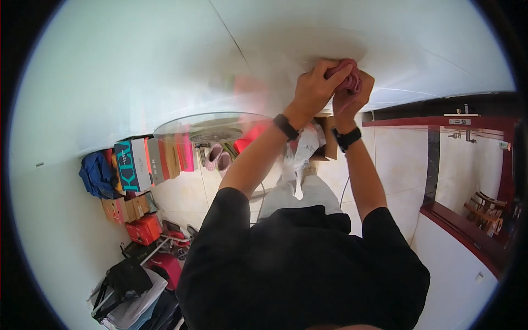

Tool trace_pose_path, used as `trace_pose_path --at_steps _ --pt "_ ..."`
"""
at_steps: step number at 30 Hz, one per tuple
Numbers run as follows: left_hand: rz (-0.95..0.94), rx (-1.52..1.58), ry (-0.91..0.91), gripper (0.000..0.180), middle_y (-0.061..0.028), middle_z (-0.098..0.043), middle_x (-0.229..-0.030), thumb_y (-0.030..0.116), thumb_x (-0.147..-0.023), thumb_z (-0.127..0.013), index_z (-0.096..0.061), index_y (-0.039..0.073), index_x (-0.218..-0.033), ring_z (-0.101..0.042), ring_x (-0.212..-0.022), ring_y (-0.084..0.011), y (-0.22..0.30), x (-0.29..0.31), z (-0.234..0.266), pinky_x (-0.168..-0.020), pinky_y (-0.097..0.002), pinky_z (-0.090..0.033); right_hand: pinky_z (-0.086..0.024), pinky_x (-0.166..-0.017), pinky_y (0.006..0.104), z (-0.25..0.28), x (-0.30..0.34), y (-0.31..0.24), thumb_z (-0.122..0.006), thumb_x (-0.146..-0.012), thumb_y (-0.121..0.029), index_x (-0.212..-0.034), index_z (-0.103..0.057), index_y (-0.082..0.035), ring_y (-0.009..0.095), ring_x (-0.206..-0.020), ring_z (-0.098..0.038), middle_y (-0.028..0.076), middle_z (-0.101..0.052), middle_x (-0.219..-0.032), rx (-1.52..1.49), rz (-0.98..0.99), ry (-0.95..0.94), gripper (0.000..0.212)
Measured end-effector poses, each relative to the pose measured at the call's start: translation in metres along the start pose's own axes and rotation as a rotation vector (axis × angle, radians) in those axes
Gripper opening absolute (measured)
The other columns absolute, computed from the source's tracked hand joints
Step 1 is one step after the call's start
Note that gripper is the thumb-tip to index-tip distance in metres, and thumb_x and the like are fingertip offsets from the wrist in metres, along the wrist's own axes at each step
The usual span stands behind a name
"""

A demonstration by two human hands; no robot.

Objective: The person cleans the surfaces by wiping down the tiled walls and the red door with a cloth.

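Gripping cloth [354, 82] in curled fingers [322, 69] of left hand [312, 89] and right hand [361, 98]; seemingly underway, cannot tell how far.

Lower left of the fingers [337, 78] are a round glass tabletop [254, 121] and pinkish slippers [213, 157]; farther left, a blue bag [98, 175]; rightward, a dark-red door [418, 121].
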State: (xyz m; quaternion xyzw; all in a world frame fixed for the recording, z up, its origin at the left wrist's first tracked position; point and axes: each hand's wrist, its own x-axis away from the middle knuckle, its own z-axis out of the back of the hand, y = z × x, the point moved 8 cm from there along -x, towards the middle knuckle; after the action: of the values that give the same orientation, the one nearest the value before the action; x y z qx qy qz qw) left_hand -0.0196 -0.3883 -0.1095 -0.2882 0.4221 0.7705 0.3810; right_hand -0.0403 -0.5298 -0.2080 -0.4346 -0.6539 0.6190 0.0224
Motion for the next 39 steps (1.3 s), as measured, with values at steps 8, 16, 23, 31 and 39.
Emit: trace_pose_path --at_steps 8,16,23,31,39 --pt "0.229 -0.069 -0.193 0.039 -0.0022 -0.065 -0.107 0.001 -0.076 -0.069 -0.068 0.022 -0.110 -0.067 -0.085 -0.0218 -0.064 0.072 0.009 -0.066 -0.0339 -0.057 -0.044 -0.065 0.0258 -0.052 0.069 0.015 -0.059 -0.069 0.017 -0.095 -0.061 -0.003 0.019 -0.077 -0.053 0.006 -0.055 -0.086 0.060 -0.138 0.054 0.033" --pt "0.168 -0.206 0.016 0.041 -0.0047 -0.064 -0.108 0.003 -0.075 -0.073 -0.066 0.016 -0.113 -0.066 -0.089 -0.0256 -0.052 0.064 0.066 -0.067 -0.0351 -0.056 -0.050 -0.076 0.0273 -0.095 0.065 -0.016 -0.061 -0.076 0.018 -0.107 -0.063 0.001 0.018 -0.088 -0.059 0.009 -0.057 -0.099 0.248 -0.088 -0.202 0.036" --pt "-0.050 -0.043 0.231 0.048 -0.0050 -0.064 -0.108 -0.004 -0.071 -0.074 -0.066 0.014 -0.115 -0.065 -0.093 -0.0240 0.013 -0.017 0.048 -0.070 -0.0325 -0.056 -0.048 -0.070 0.0255 -0.060 -0.023 -0.116 -0.062 -0.073 0.017 -0.111 -0.063 0.000 0.020 -0.083 -0.059 0.010 -0.060 -0.096 0.430 0.297 -0.148 0.042" --pt "-0.073 -0.005 0.330 0.050 -0.0058 -0.061 -0.106 0.001 -0.069 -0.078 -0.067 0.016 -0.116 -0.067 -0.078 -0.0227 0.027 -0.024 0.007 -0.060 -0.0303 -0.056 -0.054 -0.074 0.0297 -0.022 -0.056 -0.134 -0.065 -0.072 0.016 -0.107 -0.063 -0.001 0.026 -0.087 -0.065 0.013 -0.063 -0.101 0.633 0.345 -0.186 0.039" --pt "0.065 -0.045 0.112 0.046 -0.0051 -0.060 -0.104 0.000 -0.070 -0.076 -0.069 0.015 -0.112 -0.066 -0.079 -0.0223 0.000 0.044 -0.063 -0.061 -0.0316 -0.057 -0.054 -0.065 0.0306 0.027 -0.021 -0.061 -0.060 -0.073 0.012 -0.102 -0.065 -0.007 0.030 -0.078 -0.066 0.012 -0.063 -0.102 0.615 0.280 -0.236 0.035"
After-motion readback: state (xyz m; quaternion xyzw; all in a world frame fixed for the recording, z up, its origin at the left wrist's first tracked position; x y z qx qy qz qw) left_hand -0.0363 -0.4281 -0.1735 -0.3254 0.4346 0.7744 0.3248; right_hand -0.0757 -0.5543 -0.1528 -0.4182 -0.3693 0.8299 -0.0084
